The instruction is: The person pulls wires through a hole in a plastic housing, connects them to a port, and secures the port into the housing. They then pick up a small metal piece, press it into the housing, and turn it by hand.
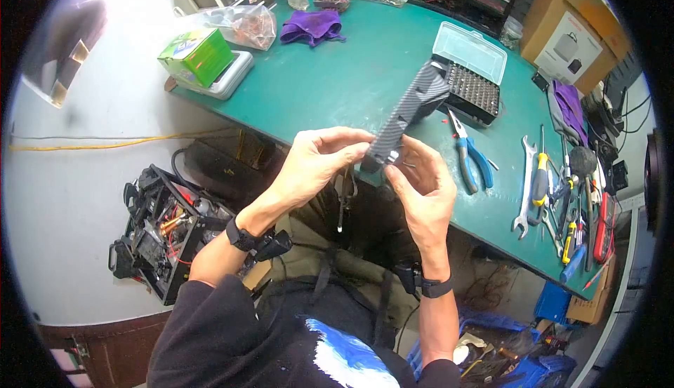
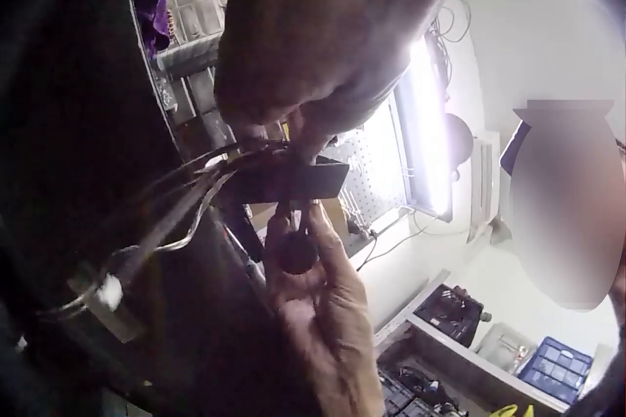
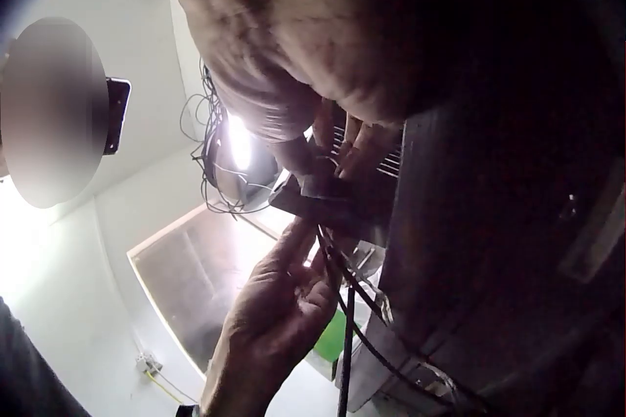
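A long dark panel with a carbon-fibre pattern (image 1: 408,111) is held up at the table's front edge in the head view. My left hand (image 1: 312,163) pinches its lower left side between thumb and fingers. At the panel's lower right end is my right hand (image 1: 426,190), thumb and fingers curled about its edge and a small light part. Cables hang below the panel, one with a white tip (image 1: 340,229). The left wrist view shows the dark panel (image 2: 311,182) between both hands; in the right wrist view cables (image 3: 349,324) run down from it.
On the green table (image 1: 330,83) lie blue pliers (image 1: 472,158), an open bit case (image 1: 474,93), a wrench (image 1: 526,184) and several tools at the right. A green box (image 1: 200,57) and purple cloth (image 1: 311,27) are at the back left. An opened machine (image 1: 168,230) stands below left.
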Available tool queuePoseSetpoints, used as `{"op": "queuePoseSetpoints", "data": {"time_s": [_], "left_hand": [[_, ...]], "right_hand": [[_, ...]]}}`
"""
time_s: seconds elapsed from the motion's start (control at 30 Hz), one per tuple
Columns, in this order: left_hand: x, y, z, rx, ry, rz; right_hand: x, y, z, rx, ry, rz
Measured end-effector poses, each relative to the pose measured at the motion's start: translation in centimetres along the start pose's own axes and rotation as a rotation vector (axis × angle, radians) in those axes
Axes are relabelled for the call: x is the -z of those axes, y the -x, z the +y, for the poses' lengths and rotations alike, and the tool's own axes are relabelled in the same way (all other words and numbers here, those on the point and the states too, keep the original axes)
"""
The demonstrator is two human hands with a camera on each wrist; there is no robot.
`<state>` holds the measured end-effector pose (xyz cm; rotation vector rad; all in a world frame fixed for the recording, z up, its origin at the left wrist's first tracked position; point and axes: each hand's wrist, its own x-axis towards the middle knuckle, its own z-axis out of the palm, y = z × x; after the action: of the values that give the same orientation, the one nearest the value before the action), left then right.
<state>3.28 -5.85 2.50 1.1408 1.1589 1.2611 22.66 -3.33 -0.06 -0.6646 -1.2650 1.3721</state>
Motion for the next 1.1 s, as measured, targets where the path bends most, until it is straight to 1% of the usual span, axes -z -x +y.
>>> {"op": "queuePoseSetpoints", "data": {"time_s": [0.03, 0.1, 0.13, 0.2, 0.27, 0.37, 0.4, 0.5, 0.57, 0.6, 0.67, 0.7, 0.73, 0.8, 0.83, 0.87, 0.93, 1.0, 1.07, 1.1], "left_hand": [[0.2, 0.1, -0.2, 0.001, -0.003, -0.006], [0.8, 0.2, -1.3, 0.128, 0.258, 0.005], [0.9, 0.2, -1.7, 0.129, 0.255, 0.000], [0.8, 0.5, -2.4, 0.095, 0.410, 0.009], [0.5, 1.0, -2.3, 0.077, 0.421, -0.023], [0.0, 1.8, -2.3, 0.149, 0.626, 0.027], [0.2, 2.2, -2.7, 0.216, 0.735, 0.045], [0.8, 2.3, -4.6, 0.204, 0.756, 0.035], [1.0, 2.7, -5.0, 0.158, 0.797, 0.036], [1.0, 2.9, -4.9, 0.163, 0.805, 0.041], [0.8, 3.2, -4.5, 0.089, 0.766, 0.047], [0.5, 3.5, -4.6, -0.013, 0.657, 0.028], [0.1, 3.9, -4.2, -0.044, 0.599, 0.009], [-0.2, 4.7, -4.5, -0.059, 0.361, 0.048], [-1.1, 4.8, -3.9, -0.105, 0.334, 0.095], [-1.3, 5.1, -3.3, -0.093, 0.350, 0.088], [-1.0, 5.7, -2.7, -0.227, -0.046, 0.020], [-1.2, 6.0, -3.3, -0.205, -0.054, -0.030], [-2.2, 6.1, -3.6, -0.385, -0.174, 0.003], [-2.5, 6.2, -3.4, -0.363, -0.159, 0.002]], "right_hand": [[-0.3, 0.1, -0.1, 0.012, -0.001, 0.008], [-0.8, 0.2, -0.1, 0.027, -0.003, 0.022], [-0.9, 0.4, 0.1, 0.008, 0.000, 0.024], [-1.3, 0.5, 0.3, -0.013, 0.003, 0.030], [-1.9, 0.6, 0.1, 0.007, 0.011, 0.032], [-2.8, 0.7, 0.2, 0.023, 0.070, 0.006], [-3.2, 0.7, 0.3, 0.020, 0.069, 0.007], [-4.0, 0.7, 0.8, -0.009, 0.082, 0.011], [-3.9, 0.7, 1.2, 0.053, 0.186, -0.026], [-3.9, 0.8, 1.2, 0.045, 0.191, -0.028], [-3.8, 1.2, 1.0, 0.042, 0.214, -0.022], [-3.7, 1.5, 0.8, 0.019, 0.217, -0.019], [-3.7, 1.8, 0.5, 0.012, 0.225, -0.020], [-3.5, 2.6, 0.1, 0.031, 0.267, -0.022], [-3.3, 3.1, 0.1, 0.041, 0.264, -0.006], [-3.1, 3.5, 0.0, 0.030, 0.280, 0.002], [-2.6, 4.3, -0.3, 0.007, 0.226, 0.003], [-2.1, 5.3, -0.5, -0.006, 0.240, -0.014], [-2.1, 6.3, -0.3, -0.052, 0.132, 0.053], [-2.0, 6.6, -0.2, -0.016, 0.169, 0.056]]}}
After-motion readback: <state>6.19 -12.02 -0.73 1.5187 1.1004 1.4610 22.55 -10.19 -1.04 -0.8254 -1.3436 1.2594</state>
